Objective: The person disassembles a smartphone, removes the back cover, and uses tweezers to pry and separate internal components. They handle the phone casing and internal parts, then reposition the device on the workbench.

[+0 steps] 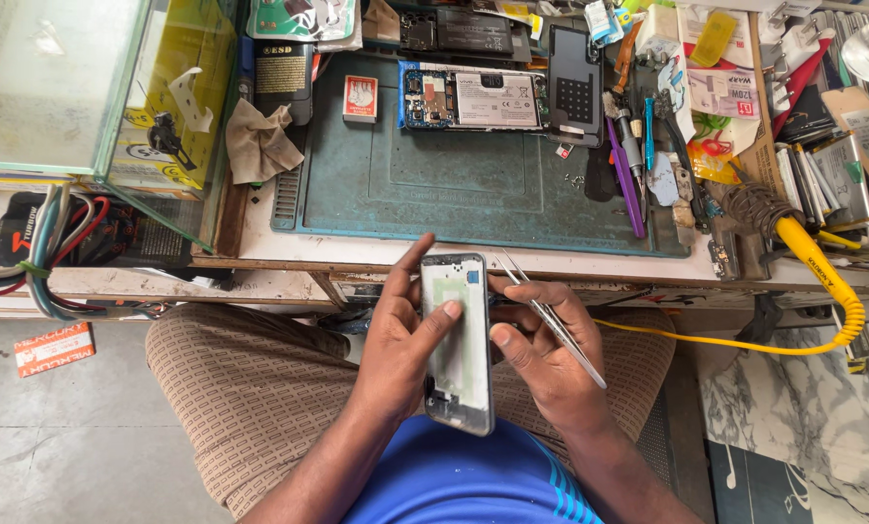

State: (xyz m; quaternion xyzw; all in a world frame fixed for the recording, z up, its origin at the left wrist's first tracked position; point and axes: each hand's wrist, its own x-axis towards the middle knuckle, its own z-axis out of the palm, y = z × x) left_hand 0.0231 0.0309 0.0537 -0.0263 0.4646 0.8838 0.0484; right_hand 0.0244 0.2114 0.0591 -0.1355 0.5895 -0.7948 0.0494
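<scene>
The lower corner of the phone frame was partly hidden behind the left hand, and its near edge was laid against the blue shirt. The tips of the tweezers were too fine to be made out clearly near the frame's top right corner. The frame was seen as a slim grey-edged rectangle with a pale, greenish inner panel and a small blue spot near its top, held upright over the lap, just short of the worktop. It was clamped by the left hand, thumb pressed across its face. The right hand was closed around the one pair of tweezers, its thumb touching the frame's right edge. Two hands, one frame, one pair of tweezers were counted. Farther off, one opened phone was laid on the green mat, with one yellow-handled soldering iron at the right.
</scene>
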